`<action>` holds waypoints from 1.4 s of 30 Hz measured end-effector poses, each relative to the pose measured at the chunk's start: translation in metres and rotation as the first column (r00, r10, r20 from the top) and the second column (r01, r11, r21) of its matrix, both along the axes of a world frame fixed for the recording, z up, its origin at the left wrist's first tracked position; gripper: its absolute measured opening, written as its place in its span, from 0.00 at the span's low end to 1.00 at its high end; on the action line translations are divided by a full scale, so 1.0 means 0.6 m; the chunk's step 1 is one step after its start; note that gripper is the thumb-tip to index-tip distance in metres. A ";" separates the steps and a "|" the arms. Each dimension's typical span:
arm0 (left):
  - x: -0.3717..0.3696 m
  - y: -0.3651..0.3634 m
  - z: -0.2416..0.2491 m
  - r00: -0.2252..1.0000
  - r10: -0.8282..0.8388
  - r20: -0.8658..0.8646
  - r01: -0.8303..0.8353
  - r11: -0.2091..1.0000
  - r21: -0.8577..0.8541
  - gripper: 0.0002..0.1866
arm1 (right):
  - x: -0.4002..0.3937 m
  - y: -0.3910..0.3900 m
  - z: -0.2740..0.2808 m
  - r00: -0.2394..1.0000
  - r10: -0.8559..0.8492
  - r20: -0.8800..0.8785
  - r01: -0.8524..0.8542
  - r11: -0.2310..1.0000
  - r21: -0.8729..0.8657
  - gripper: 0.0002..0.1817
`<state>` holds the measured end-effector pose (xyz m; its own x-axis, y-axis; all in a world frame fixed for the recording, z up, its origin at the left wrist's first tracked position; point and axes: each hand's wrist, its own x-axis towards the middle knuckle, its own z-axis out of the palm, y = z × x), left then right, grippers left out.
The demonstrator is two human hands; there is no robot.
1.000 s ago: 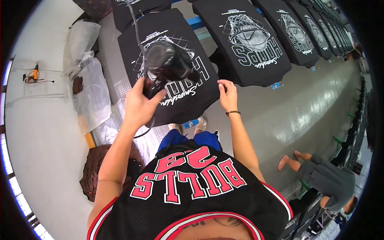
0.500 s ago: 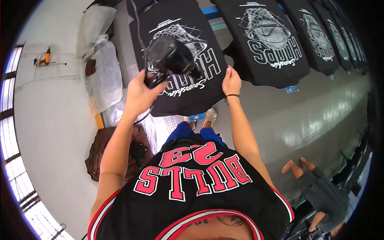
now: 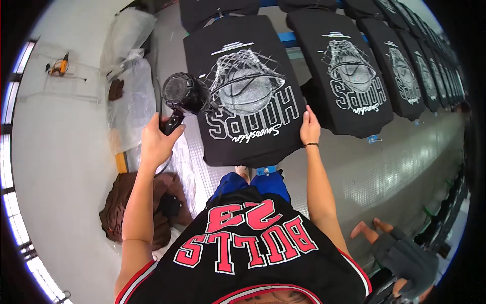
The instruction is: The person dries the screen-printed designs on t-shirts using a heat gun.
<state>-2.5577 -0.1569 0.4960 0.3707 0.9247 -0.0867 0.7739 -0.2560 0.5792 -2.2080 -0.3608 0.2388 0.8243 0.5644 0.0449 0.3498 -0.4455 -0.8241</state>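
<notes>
My left hand (image 3: 159,139) is wrapped around the handle of a black hair dryer (image 3: 185,93), which I hold at the left edge of a black printed T-shirt (image 3: 253,147). The shirt lies stretched over a flat board in front of me. It bears a white basketball-and-net print with the lettering "HOOPS", upside down from my side. My right hand (image 3: 310,127) grips the shirt's right edge, thumb on top; the fingers underneath are partly hidden. A dark cord hangs by my left hand.
More printed black T-shirts (image 3: 349,91) on boards run in a row to the right. Plastic sheeting (image 3: 134,106) and a brown bundle (image 3: 126,213) lie on the left. An orange power tool (image 3: 59,67) is further left. Another person (image 3: 405,253) is at lower right.
My left hand has brought the hair dryer leftward, from over the print to the shirt's left edge, uncovering the design. My right hand stays at the right edge. The view has shifted slightly.
</notes>
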 end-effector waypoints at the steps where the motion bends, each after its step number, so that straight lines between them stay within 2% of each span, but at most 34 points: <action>1: 0.019 0.008 0.002 0.999 -0.044 -0.005 0.044 0.998 -0.036 0.21 | -0.001 0.002 0.005 1.000 -0.012 -0.002 0.012 1.000 -0.024 0.23; 6: 0.180 -0.003 -0.003 0.951 -0.274 0.144 0.276 0.961 0.007 0.21 | -0.015 0.006 0.013 0.996 -0.060 0.070 0.066 0.994 -0.084 0.22; 8: 0.255 -0.009 -0.012 0.949 -0.256 0.182 0.284 0.948 -0.145 0.21 | -0.017 0.005 0.015 0.993 -0.071 0.095 0.076 0.996 -0.055 0.21; 9: 0.286 -0.018 -0.016 0.953 -0.264 0.147 0.283 0.951 -0.126 0.21 | -0.016 0.004 0.010 0.985 -0.074 0.155 0.069 0.997 0.035 0.19; 11: 0.325 -0.042 -0.010 0.950 -0.297 0.092 0.306 0.946 -0.105 0.23 | -0.012 0.002 0.002 0.978 -0.111 0.175 0.098 0.991 0.087 0.19; 14: 0.312 -0.086 0.011 0.941 -0.334 0.057 0.338 0.928 -0.158 0.24 | -0.011 -0.007 -0.002 0.978 -0.123 0.169 0.101 0.986 0.136 0.19; 15: 0.287 -0.097 -0.005 0.937 -0.309 0.161 0.335 0.925 -0.179 0.23 | -0.011 -0.007 -0.003 0.977 -0.121 0.178 0.095 0.984 0.148 0.19; 16: 0.268 -0.111 0.001 0.960 -0.264 0.093 0.278 0.932 -0.231 0.22 | -0.009 -0.006 -0.002 0.979 -0.120 0.166 0.096 0.984 0.150 0.19; 18: 0.234 -0.141 0.019 0.977 -0.205 0.055 0.212 0.963 -0.166 0.21 | -0.009 -0.011 -0.002 0.983 -0.079 0.164 0.059 0.991 0.120 0.19; 20: 0.185 -0.142 0.025 0.990 -0.136 0.026 0.138 0.974 -0.178 0.21 | -0.004 -0.011 -0.004 0.992 -0.044 0.119 0.033 0.995 0.090 0.20; 22: 0.127 -0.139 0.028 0.999 -0.048 -0.006 0.046 0.983 -0.180 0.21 | -0.002 -0.010 -0.006 0.989 -0.006 0.150 -0.001 0.999 0.043 0.20; 24: 0.067 -0.134 0.031 1.000 -0.009 -0.018 0.008 0.999 -0.050 0.20 | -0.002 -0.007 -0.007 0.992 0.030 0.123 -0.029 1.000 -0.013 0.21; 25: 0.037 -0.122 0.035 1.000 -0.004 0.027 0.006 0.998 -0.055 0.20 | -0.003 -0.006 -0.004 0.993 0.035 0.110 -0.030 0.998 -0.049 0.22; 26: 0.009 -0.107 0.048 0.996 0.083 -0.029 -0.087 0.976 -0.198 0.20 | -0.003 -0.005 -0.004 0.992 0.049 0.119 -0.042 0.997 -0.065 0.23; 29: -0.038 -0.080 0.041 0.996 0.088 -0.014 -0.088 0.996 -0.015 0.20 | -0.007 0.005 0.008 0.992 0.062 0.106 -0.046 0.988 -0.148 0.24; 32: -0.038 -0.049 0.037 0.997 0.067 -0.046 -0.066 0.998 0.011 0.19 | -0.008 0.009 0.012 0.997 0.050 0.065 -0.035 0.976 -0.214 0.25; 34: -0.020 -0.046 0.016 0.998 0.056 0.025 -0.053 0.993 -0.105 0.20 | -0.002 0.009 0.008 0.994 0.084 0.076 -0.070 0.984 -0.161 0.25; 37: 0.063 -0.065 0.022 0.992 -0.070 0.102 0.083 0.988 -0.132 0.19 | 0.005 0.007 -0.002 0.991 0.108 0.084 -0.099 0.990 -0.106 0.25; 40: 0.151 -0.069 0.009 0.976 -0.157 0.153 0.181 0.970 -0.161 0.22 | 0.010 0.003 -0.011 0.988 0.108 0.107 -0.104 0.994 -0.045 0.23; 42: 0.204 -0.064 -0.010 0.964 -0.204 0.169 0.232 0.959 -0.161 0.22 | 0.013 -0.001 -0.010 0.977 0.113 0.181 -0.107 0.993 -0.043 0.21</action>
<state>-2.4354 -0.1956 0.4901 0.5829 0.7944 -0.1709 0.6121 -0.2910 0.7353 -2.2001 -0.3615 0.2331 0.7364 0.6550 0.1694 0.5419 -0.4211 -0.7274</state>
